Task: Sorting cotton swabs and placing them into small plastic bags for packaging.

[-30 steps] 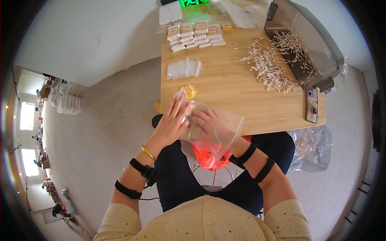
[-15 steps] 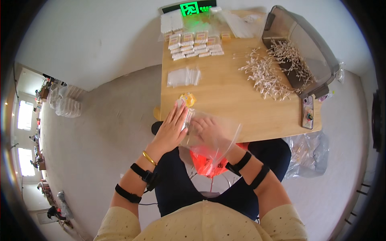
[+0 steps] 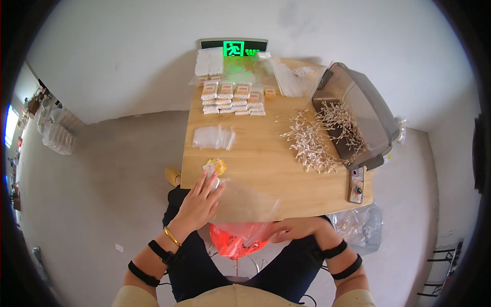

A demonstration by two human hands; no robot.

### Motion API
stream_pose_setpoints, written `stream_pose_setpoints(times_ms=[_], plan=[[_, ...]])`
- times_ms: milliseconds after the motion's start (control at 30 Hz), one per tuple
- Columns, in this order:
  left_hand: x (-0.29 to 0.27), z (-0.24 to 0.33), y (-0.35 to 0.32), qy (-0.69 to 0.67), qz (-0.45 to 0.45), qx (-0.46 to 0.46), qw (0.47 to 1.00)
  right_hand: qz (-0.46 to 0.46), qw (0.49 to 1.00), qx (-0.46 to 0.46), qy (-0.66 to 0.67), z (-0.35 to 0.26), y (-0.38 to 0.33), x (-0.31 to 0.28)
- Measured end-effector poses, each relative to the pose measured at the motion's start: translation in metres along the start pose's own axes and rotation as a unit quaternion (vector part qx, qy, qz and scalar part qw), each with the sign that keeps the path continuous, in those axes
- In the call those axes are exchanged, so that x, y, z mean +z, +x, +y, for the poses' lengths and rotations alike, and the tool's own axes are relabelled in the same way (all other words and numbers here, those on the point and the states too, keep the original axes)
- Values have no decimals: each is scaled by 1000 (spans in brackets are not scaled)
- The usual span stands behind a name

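Observation:
My left hand lies with fingers stretched flat over the left end of a clear plastic bag at the table's near edge. Under its fingertips are yellow-and-white printed cards. My right hand is beside the bag's right end, just below the table edge; its thumb and fingers are apart, with nothing visible between them. A red plastic bag hangs between my knees, partly covered by the clear one. Farther up lie small clear zip bags.
Stacked packs of cotton swabs stand at the back left. Loose cotton swabs spill from a tipped grey see-through bin at the right. A phone lies at the right edge. Clear plastic sheets lie at the back.
My right hand has left the clear bag's middle and moved right and down, off the table edge. The left hand stays on the bag. The whole view has shifted, showing more wall.

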State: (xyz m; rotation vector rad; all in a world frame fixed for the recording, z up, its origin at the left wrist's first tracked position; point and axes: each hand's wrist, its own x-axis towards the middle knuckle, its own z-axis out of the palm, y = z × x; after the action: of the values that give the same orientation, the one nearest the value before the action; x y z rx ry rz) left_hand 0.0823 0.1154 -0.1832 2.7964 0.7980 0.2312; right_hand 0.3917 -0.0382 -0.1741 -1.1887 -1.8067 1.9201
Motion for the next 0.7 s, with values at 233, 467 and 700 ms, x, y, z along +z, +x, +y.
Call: stream_pose_setpoints(times_ms=[233, 467, 700], plan=[[0, -4, -1, 24, -4, -7, 1000, 477, 875, 82, -19, -35, 56, -166], [4, 0, 3, -12, 5, -12, 1000, 605, 772, 60, -187, -35, 198, -295], [2, -3, -1, -18, -2, -28, 999, 602, 723, 254, -225, -79, 267, -304]])
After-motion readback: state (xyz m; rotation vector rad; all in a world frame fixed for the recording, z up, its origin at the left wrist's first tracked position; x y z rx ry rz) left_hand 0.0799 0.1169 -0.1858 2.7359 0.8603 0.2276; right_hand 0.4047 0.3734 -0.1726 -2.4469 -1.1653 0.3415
